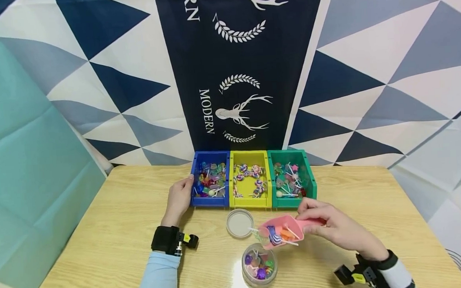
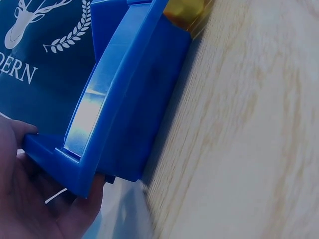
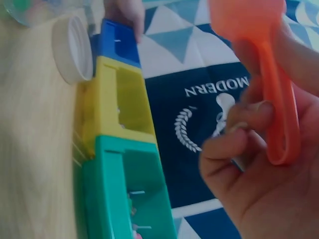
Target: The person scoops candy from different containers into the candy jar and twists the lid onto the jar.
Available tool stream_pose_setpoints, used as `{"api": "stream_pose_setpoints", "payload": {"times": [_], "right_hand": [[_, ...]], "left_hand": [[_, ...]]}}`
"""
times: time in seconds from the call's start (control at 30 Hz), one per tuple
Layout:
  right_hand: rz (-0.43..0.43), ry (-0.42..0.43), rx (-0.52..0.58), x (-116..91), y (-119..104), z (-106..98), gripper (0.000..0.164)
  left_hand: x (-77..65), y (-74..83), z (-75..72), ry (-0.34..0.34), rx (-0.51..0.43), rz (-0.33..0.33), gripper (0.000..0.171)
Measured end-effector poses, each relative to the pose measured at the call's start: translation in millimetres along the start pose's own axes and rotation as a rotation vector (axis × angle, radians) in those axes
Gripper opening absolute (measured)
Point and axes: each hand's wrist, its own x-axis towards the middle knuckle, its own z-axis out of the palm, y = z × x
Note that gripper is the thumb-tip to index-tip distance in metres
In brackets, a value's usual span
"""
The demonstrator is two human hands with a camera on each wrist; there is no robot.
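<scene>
My left hand point(image 1: 179, 199) grips the outer left wall of the blue bin point(image 1: 211, 201), thumb on the rim and fingers underneath in the left wrist view. Between the thumb and fingers of my right hand point(image 1: 342, 226) is the handle of a pink scoop point(image 3: 274, 84). Several candies lie in the scoop, among them a striped wrapped candy point(image 1: 274, 235) and lollipops with white sticks. The scoop's front lip overlaps the far rim of a clear round jar point(image 1: 257, 282) in the head view. Colourful candies point(image 1: 256, 271) fill part of the jar.
A yellow bin point(image 1: 253, 203) with striped candies and a green bin point(image 1: 313, 187) with mixed candies and lollipops adjoin the blue one. A round pale lid point(image 1: 240, 224) lies on the wooden table point(image 1: 102, 237) between bins and jar. Patterned cloth point(image 1: 242, 65) hangs behind.
</scene>
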Motion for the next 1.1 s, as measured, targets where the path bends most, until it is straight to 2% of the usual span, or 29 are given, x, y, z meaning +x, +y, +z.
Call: {"api": "stream_pose_setpoints", "payload": {"times": [0.13,0.23,0.4,0.53,0.73,1.1], "right_hand": [[0.028,-0.111,0.046,-3.0,-1.1,-6.4,0.026],[0.051,-0.169,0.037,-3.4,-2.8,-6.7,0.02],[0.103,-0.229,-0.075,-0.9,-8.1,0.9,0.01],[0.161,-0.268,-0.144,2.8,-15.5,8.8,0.009],[0.216,-0.29,-0.207,8.4,-29.9,14.6,0.015],[0.285,-0.271,-0.29,7.6,-43.8,16.7,0.017]], "left_hand": [[0.5,-0.5,0.0,-0.003,0.002,-0.006,0.06],[0.6,-2.2,0.8,0.006,0.008,-0.001,0.059],[0.7,-2.8,1.5,0.0,0.012,0.001,0.06],[1.1,-1.4,0.7,-0.009,0.009,-0.005,0.062],[1.7,-0.2,-1.9,0.003,0.012,0.002,0.061],[0.7,0.6,-1.3,0.007,0.016,0.006,0.061]]}}
